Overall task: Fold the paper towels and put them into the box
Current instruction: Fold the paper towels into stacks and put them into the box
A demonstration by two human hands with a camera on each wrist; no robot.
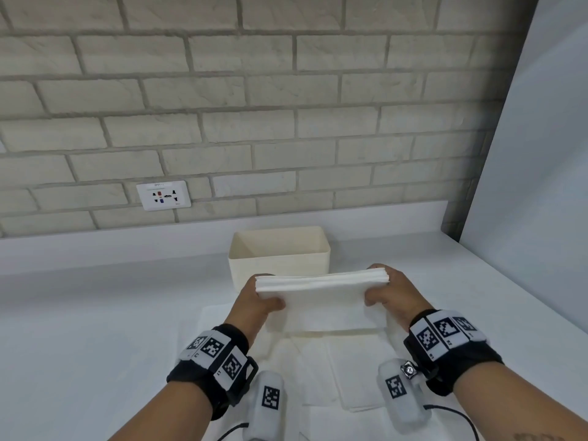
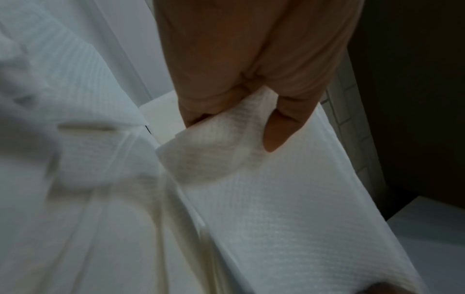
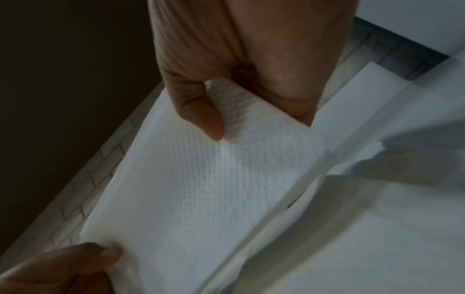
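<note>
Fingers (image 1: 265,303) of both hands pinch folded towels (image 1: 321,291) above white counter (image 1: 95,313).

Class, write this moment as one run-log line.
stage: carrying | left hand: pinches folded towel stack | right hand: pinches other end | box: open, behind stack | more towels: on counter

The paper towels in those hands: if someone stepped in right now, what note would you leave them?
Left hand: pinches the left end of the folded paper towel stack.
Right hand: pinches its right end.
The stack is held up, in front of the open cream box, which looks empty from the head view.
More paper towels lie on the counter under the hands.
Done: this stack is folded.
Left: lower it into the box, then fold and box the rest.
</note>
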